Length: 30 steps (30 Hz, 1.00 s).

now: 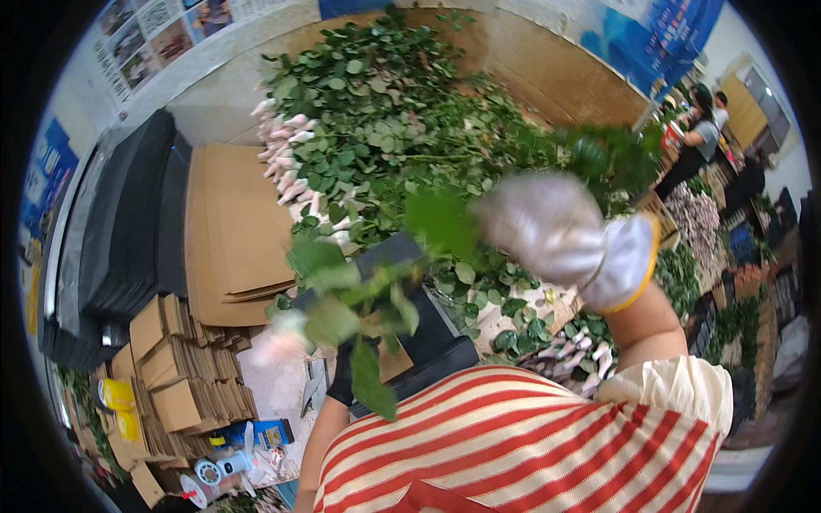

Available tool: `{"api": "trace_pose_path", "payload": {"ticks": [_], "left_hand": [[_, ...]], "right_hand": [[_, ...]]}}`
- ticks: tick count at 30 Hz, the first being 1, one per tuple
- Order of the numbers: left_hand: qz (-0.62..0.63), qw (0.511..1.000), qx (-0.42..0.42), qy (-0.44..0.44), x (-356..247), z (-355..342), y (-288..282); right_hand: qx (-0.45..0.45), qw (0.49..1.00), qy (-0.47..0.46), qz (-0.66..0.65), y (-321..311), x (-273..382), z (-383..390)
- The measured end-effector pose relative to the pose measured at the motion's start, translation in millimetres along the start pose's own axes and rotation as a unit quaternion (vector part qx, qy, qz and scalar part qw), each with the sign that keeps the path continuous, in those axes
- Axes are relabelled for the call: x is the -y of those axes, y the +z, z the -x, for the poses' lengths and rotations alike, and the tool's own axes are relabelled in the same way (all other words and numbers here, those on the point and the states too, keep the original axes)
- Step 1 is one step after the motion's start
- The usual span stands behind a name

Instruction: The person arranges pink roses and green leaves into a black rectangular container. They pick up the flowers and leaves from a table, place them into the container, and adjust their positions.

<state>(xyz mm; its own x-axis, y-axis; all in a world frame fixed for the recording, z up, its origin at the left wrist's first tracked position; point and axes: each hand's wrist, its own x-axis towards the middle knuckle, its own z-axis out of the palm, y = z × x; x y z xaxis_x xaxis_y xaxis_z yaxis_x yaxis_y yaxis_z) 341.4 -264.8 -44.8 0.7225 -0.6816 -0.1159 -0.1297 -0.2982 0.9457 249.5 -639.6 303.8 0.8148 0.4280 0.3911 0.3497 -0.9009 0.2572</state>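
A blurred pale-pink, leafy rose [286, 337] shows over the pale worktop [279, 381] left of centre, the grips of the black-gloved left hand [343, 380] and blurred white-gloved right hand [543, 224] impossible to tell, leafy green stems [376, 128] heaped upper centre, 2 people [705, 137] upper right.

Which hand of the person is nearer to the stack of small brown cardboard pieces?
Left. The left hand is to the right of the cardboard stack; the right hand is much farther right, over the green leaves.

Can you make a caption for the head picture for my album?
A blurred, white-gloved right hand in front of leafy green stems, brown cardboard at left.
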Motion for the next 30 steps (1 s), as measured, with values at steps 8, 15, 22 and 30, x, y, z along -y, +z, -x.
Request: {"api": "trace_pose_path", "payload": {"ticks": [8, 15, 22, 30], "left_hand": [[0.006, 0.986, 0.152, 0.062, -25.5, -16.1, -22.2], [-0.288, 0.926, -0.003, 0.243, -57.4, -18.2, 7.1], [-0.120, 0.991, 0.030, 0.047, -47.5, 11.9, -1.1], [-0.364, 0.906, -0.077, 0.199, -58.2, 32.5, 1.0]], "right_hand": [[0.072, 0.876, 0.336, -0.338, 160.0, 24.0, 22.2], [0.023, 0.984, 0.140, -0.107, 136.0, -30.7, -42.0], [0.057, 0.972, -0.037, -0.225, 22.8, -4.6, -27.5], [0.292, 0.889, -0.034, -0.352, 200.9, 80.1, 29.0]]}}
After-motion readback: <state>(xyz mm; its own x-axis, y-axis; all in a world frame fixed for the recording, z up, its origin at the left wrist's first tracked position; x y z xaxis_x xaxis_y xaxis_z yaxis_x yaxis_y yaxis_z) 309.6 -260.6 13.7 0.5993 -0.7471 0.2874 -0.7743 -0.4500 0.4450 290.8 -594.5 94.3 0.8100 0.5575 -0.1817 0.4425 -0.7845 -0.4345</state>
